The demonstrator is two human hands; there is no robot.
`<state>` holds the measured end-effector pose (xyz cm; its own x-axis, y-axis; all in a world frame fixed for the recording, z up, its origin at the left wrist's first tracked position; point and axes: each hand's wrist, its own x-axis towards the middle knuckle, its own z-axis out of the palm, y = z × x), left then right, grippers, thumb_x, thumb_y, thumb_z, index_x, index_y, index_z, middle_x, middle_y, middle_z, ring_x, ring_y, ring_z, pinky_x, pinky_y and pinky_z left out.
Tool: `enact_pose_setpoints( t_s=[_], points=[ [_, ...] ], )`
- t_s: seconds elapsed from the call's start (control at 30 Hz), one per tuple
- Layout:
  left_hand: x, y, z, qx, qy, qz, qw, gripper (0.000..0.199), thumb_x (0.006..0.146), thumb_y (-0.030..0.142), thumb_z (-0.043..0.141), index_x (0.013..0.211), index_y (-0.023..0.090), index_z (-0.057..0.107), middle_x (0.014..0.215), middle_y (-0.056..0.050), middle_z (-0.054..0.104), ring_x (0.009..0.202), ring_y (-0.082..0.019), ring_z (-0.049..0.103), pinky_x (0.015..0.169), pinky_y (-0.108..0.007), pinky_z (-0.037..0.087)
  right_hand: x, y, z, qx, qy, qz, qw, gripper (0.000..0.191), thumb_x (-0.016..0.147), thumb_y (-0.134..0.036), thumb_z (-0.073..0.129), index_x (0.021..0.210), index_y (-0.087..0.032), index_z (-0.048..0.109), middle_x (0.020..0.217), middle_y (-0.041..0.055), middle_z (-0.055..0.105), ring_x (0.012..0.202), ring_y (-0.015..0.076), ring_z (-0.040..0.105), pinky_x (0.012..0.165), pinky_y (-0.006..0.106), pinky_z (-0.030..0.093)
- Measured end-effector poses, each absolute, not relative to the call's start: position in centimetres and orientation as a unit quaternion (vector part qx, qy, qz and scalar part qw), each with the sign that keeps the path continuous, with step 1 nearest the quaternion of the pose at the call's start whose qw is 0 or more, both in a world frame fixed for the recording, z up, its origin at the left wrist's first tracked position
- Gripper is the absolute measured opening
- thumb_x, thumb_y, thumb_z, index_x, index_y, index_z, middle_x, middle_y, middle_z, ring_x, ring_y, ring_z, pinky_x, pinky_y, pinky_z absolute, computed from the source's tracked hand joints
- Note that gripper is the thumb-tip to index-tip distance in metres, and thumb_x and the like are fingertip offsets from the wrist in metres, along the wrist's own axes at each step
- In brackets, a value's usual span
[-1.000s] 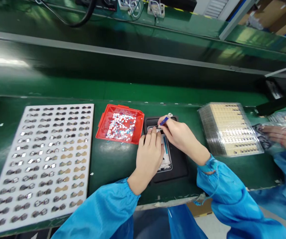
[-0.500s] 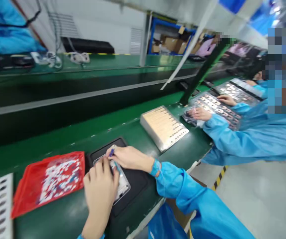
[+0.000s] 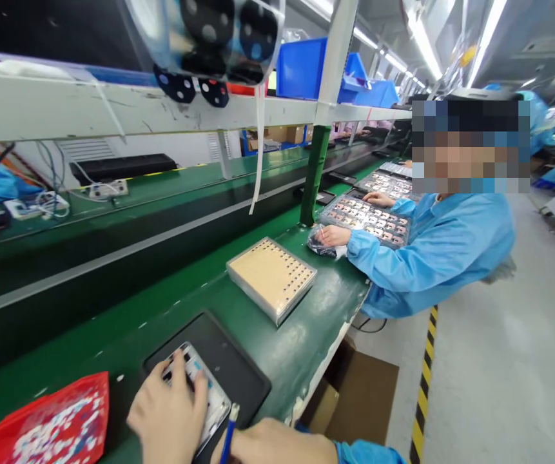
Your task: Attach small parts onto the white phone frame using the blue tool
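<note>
A silvery phone-like frame (image 3: 215, 401) lies on a black tray (image 3: 238, 367) at the lower middle. My left hand (image 3: 168, 406) rests over the frame's left part, fingers spread on it. At the bottom edge, my right hand (image 3: 272, 443) is closed around a blue pen-like tool (image 3: 229, 435), whose pale tip points up beside the frame's lower right corner. Left of my left hand is a red bag (image 3: 96, 412) with many small white pieces on it.
A wrapped stack of tan sheets (image 3: 270, 274) sits beyond the tray. To the right, a co-worker in blue (image 3: 432, 251) reaches over trays of small parts (image 3: 369, 216). A green post (image 3: 314, 174) and an overhead shelf (image 3: 113, 116) stand ahead.
The view has swung up and to the right. My right hand has drawn back from the frame's far end to its near right corner, with the blue tool. My left hand stays on the frame.
</note>
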<state>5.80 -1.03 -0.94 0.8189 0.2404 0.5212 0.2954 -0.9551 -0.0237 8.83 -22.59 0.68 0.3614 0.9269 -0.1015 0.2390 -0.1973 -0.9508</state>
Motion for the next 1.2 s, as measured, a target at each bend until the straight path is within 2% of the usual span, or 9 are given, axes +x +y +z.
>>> enact_pose_setpoints(
  t_s=[0.1,0.2,0.4,0.53,0.67,0.87,0.97,1.1,1.2],
  points=[
    [7.9,-3.0,0.8,-0.955,-0.155,-0.253,0.027,0.042,0.113,0.022,0.041,0.136,0.002,0.07,0.128,-0.028,0.066,0.106,-0.038,0.064,0.084,-0.05,0.054,8.9,-23.0,1.5,-0.71,-0.384,0.305,0.506,0.013,0.104,-0.03,0.075,0.11,-0.025,0.065,0.097,0.0031,0.076,0.089,0.0259,0.078,0.08,0.026,0.056],
    [9.9,-3.9,1.0,-0.953,-0.182,-0.243,-0.005,0.048,0.111,0.018,0.034,0.135,0.001,0.073,0.128,-0.029,0.067,0.112,-0.038,0.064,0.09,-0.052,0.057,9.7,-23.2,2.1,-0.684,-0.345,0.298,0.569,0.015,0.1,-0.036,0.066,0.11,-0.024,0.061,0.1,0.006,0.077,0.089,0.0277,0.079,0.081,0.03,0.06],
    [8.6,-4.9,-0.8,-0.924,-0.174,-0.297,-0.167,0.052,0.111,0.026,0.039,0.155,0.009,0.06,0.153,-0.023,0.063,0.142,-0.037,0.06,0.117,-0.057,0.055,11.7,-23.4,2.1,-0.655,-0.338,0.325,0.593,0.047,0.11,-0.071,0.063,0.111,-0.024,0.056,0.102,0.0094,0.078,0.092,0.0304,0.081,0.092,0.038,0.067],
    [2.5,-7.7,-1.9,-0.875,-0.183,-0.373,-0.248,0.053,0.117,0.024,0.042,0.17,0.024,0.043,0.167,-0.012,0.057,0.157,-0.026,0.052,0.119,-0.044,0.057,14.5,-21.2,1.2,-0.655,-0.308,0.352,0.593,0.077,0.095,-0.098,0.066,0.116,-0.024,0.055,0.114,0.0116,0.077,0.088,0.0323,0.082,0.084,0.041,0.069],
    [-2.7,-9.3,-4.0,-0.865,-0.19,-0.411,-0.215,0.045,0.113,0.012,0.045,0.154,0.022,0.059,0.146,-0.013,0.072,0.137,-0.024,0.069,0.108,-0.036,0.063,20.1,-15.2,1.0,-0.669,-0.328,0.307,0.592,0.069,0.088,-0.089,0.073,0.104,-0.025,0.056,0.103,0.0089,0.077,0.073,0.0309,0.081,0.066,0.039,0.066],
    [-4.4,-7.0,-6.3,-0.894,-0.191,-0.39,-0.107,0.043,0.109,0.008,0.044,0.142,0.02,0.07,0.133,-0.011,0.077,0.131,-0.024,0.072,0.106,-0.034,0.064,27.4,-5.7,1.3,-0.641,-0.345,0.211,0.653,0.08,0.067,-0.099,0.076,0.096,-0.028,0.055,0.098,0.0117,0.077,0.105,0.0375,0.079,0.104,0.053,0.063],
    [-4.2,-6.3,-7.0,-0.904,-0.202,-0.374,-0.053,0.044,0.107,0.008,0.043,0.141,0.019,0.07,0.131,-0.011,0.078,0.126,-0.023,0.075,0.102,-0.032,0.065,27.9,-4.6,0.6,-0.636,-0.334,0.193,0.669,0.091,0.061,-0.11,0.075,0.094,-0.027,0.058,0.102,0.016,0.078,0.11,0.0413,0.077,0.109,0.057,0.062],
    [-3.5,-6.9,-8.8,-0.905,-0.232,-0.354,-0.03,0.048,0.101,0.007,0.044,0.138,0.022,0.072,0.13,-0.014,0.076,0.123,-0.027,0.075,0.098,-0.036,0.066,27.6,-6.3,-0.2,-0.635,-0.322,0.193,0.675,0.097,0.056,-0.113,0.08,0.093,-0.025,0.064,0.098,0.0177,0.078,0.104,0.0427,0.079,0.096,0.056,0.069],
    [-3.3,-7.4,-10.4,-0.903,-0.247,-0.314,-0.158,0.047,0.1,0.012,0.052,0.139,0.027,0.073,0.135,-0.016,0.073,0.13,-0.035,0.071,0.104,-0.049,0.067,27.7,-7.8,-0.3,-0.623,-0.328,0.208,0.679,0.094,0.057,-0.111,0.084,0.093,-0.025,0.068,0.089,0.0175,0.077,0.086,0.0409,0.079,0.071,0.049,0.072]
  ],
)
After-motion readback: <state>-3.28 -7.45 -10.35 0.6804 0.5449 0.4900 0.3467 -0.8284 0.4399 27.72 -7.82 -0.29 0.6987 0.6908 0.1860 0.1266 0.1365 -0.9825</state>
